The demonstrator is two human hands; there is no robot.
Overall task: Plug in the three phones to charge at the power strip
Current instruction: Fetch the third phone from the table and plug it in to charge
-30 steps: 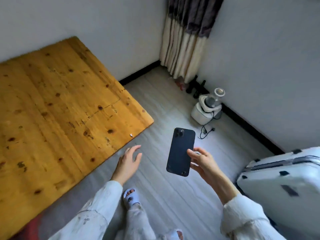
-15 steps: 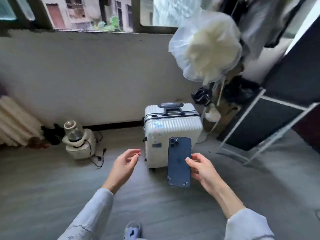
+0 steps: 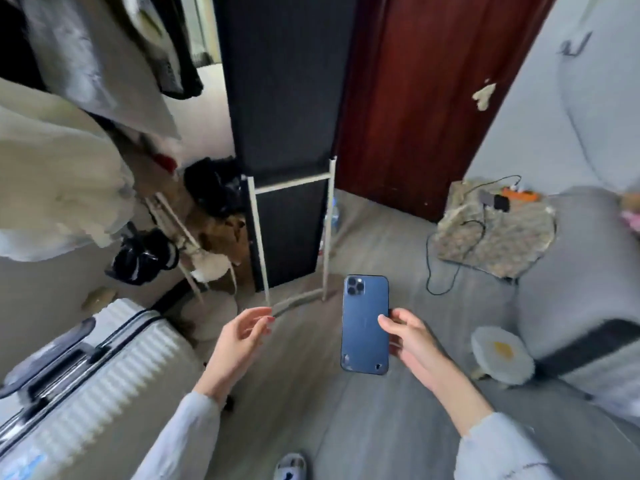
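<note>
One white ribbed suitcase stands at the far left. The left hand hovers over the floor, fingers loosely curved, holding nothing. One dark blue phone, back up with its camera cluster at the top, is gripped along its right edge by the right hand. Far right, one orange power strip lies on a patterned cloth-covered stand, two black cables trailing from it
</note>
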